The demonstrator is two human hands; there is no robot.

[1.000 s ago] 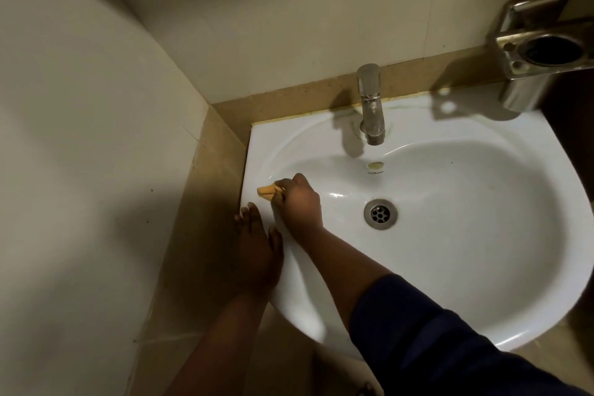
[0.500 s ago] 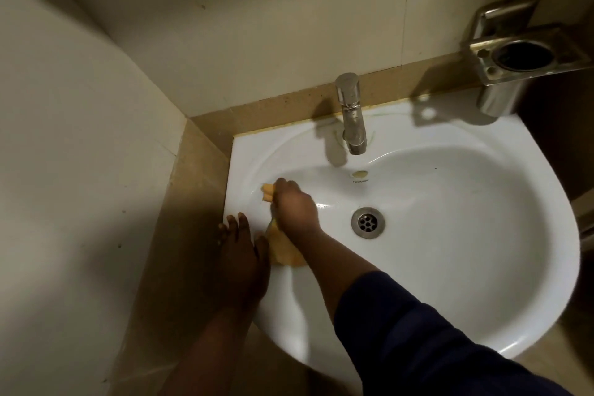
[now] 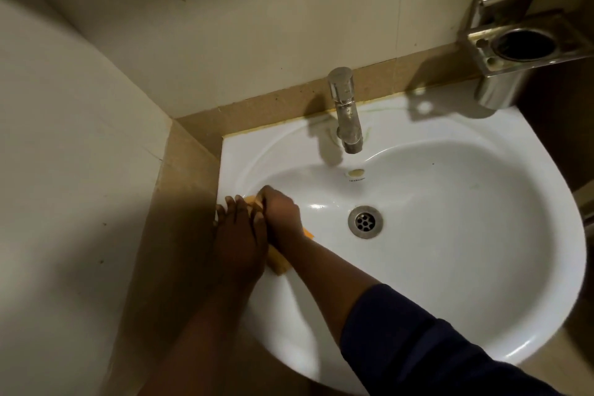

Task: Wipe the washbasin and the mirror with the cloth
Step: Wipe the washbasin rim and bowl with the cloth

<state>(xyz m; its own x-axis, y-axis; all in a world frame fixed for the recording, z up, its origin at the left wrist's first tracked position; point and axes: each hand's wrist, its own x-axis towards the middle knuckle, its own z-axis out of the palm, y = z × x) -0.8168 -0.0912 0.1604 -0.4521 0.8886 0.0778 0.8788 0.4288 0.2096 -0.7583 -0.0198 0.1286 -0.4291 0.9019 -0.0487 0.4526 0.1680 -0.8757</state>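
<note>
Cloth (image 3: 277, 261), orange, lies pressed against the inner left slope of the white washbasin (image 3: 466, 251), bunched under the right hand (image 3: 281, 214), whose fingers curl tight around it to scrub. Left hand (image 3: 239, 239) rests on the rim beside it, fingers spread flat, likely for support. Tap (image 3: 345, 109) and drain (image 3: 365, 222) sit nearby; no mirror shows.

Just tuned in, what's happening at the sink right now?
A person is wiping the white washbasin with an orange cloth. The right hand grips the cloth against the basin's left inner wall, near the drain. The left hand rests on the left rim. No mirror is in view.
</note>
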